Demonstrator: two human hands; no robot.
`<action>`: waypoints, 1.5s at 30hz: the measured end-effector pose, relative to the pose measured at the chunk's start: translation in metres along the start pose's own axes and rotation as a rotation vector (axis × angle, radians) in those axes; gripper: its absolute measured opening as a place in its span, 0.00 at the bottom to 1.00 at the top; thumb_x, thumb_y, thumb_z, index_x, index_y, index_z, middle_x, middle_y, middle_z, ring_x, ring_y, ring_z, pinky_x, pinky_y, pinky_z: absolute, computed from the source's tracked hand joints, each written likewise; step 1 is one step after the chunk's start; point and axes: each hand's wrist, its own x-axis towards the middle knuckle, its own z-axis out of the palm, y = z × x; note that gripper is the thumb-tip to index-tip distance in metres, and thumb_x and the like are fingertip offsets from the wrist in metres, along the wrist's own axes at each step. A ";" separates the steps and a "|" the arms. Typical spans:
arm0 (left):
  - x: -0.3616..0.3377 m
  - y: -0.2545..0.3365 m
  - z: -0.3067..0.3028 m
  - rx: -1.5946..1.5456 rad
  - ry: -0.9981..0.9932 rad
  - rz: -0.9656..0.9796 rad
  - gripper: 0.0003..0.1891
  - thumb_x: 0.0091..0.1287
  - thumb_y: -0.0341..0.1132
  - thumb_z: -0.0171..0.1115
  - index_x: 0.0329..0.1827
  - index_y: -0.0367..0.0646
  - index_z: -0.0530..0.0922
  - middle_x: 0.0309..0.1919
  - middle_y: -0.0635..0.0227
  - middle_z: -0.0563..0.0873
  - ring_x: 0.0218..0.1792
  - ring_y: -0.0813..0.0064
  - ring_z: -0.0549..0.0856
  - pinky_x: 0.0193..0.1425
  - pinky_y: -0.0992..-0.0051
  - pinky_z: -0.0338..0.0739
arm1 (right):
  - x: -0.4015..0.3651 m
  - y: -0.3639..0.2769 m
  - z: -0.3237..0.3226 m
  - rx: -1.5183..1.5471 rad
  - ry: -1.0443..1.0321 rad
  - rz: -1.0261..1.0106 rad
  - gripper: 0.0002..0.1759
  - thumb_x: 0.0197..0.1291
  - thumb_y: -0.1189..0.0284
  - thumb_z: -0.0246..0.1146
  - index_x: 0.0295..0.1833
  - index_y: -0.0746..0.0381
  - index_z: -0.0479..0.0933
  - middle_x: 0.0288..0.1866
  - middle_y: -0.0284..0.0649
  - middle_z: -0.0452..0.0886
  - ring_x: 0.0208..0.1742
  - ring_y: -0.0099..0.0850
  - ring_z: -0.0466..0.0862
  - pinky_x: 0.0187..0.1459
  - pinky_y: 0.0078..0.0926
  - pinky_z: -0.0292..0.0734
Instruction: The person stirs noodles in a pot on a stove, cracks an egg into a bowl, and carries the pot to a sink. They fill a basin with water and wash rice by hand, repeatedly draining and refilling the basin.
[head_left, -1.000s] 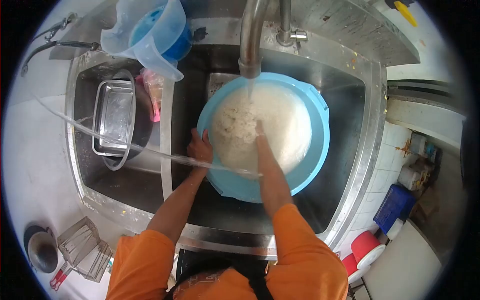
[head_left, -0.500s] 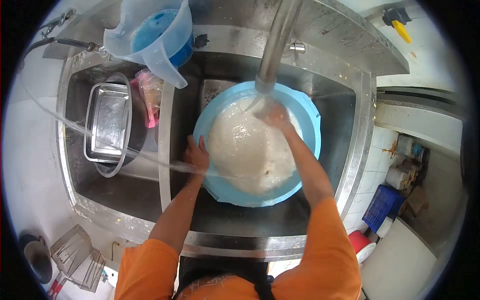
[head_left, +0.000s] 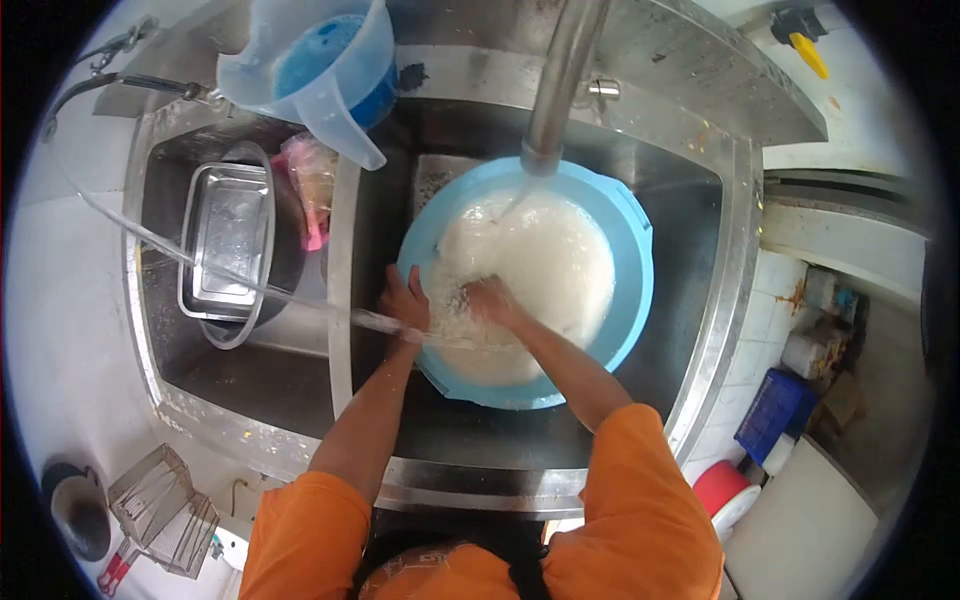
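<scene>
A light-blue round plastic basin (head_left: pixel 632 250) sits in the right-hand sink, holding cloudy white water (head_left: pixel 560 250) with pale grains that look like rice. My left hand (head_left: pixel 405 305) grips the basin's left rim. Inside, left of the middle, my right hand (head_left: pixel 487 298) dips into the water near the grains; its fingertips are hidden and blurred. Above the basin's far side, a metal faucet spout (head_left: pixel 560 90) lets out a thin stream. From the left, a clear hose or stream of water (head_left: pixel 240 282) crosses by my left wrist toward the basin.
The left sink holds a metal tray (head_left: pixel 230 235) inside a metal bowl, beside a pink plastic bag (head_left: pixel 312 195). On the far ledge stands a translucent jug (head_left: pixel 350 110) of blue liquid. Wire fry baskets (head_left: pixel 165 510) lie lower left. A blue crate (head_left: pixel 775 410) is at right.
My right hand has swept from the basin's far right side to left of its middle, closer to my left hand. My left hand stays at the rim. The view has shifted slightly.
</scene>
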 end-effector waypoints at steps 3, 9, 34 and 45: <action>0.002 -0.001 0.002 -0.054 0.045 0.010 0.18 0.71 0.46 0.53 0.47 0.38 0.70 0.27 0.42 0.81 0.29 0.40 0.81 0.29 0.48 0.73 | -0.077 0.007 0.042 -0.020 0.572 -0.115 0.32 0.57 0.50 0.59 0.64 0.55 0.71 0.67 0.45 0.69 0.68 0.44 0.67 0.68 0.52 0.57; 0.002 0.003 -0.003 -0.013 0.019 0.021 0.16 0.71 0.46 0.53 0.44 0.39 0.69 0.26 0.44 0.81 0.29 0.40 0.81 0.29 0.48 0.73 | -0.076 0.099 -0.024 -0.090 -0.300 0.427 0.41 0.55 0.42 0.60 0.65 0.60 0.69 0.59 0.48 0.76 0.63 0.53 0.71 0.66 0.55 0.60; 0.002 0.004 -0.001 0.039 0.012 -0.005 0.16 0.71 0.46 0.53 0.44 0.40 0.68 0.24 0.46 0.81 0.27 0.41 0.81 0.25 0.48 0.72 | -0.124 0.091 -0.017 -0.154 0.131 0.408 0.59 0.34 0.40 0.73 0.72 0.54 0.59 0.75 0.49 0.56 0.76 0.42 0.55 0.72 0.51 0.50; 0.005 -0.013 0.006 0.028 0.004 0.021 0.16 0.70 0.44 0.54 0.44 0.38 0.68 0.23 0.42 0.80 0.28 0.40 0.81 0.28 0.48 0.73 | 0.090 0.094 -0.018 0.029 0.132 0.339 0.42 0.54 0.48 0.59 0.71 0.60 0.62 0.74 0.49 0.59 0.74 0.39 0.60 0.71 0.46 0.56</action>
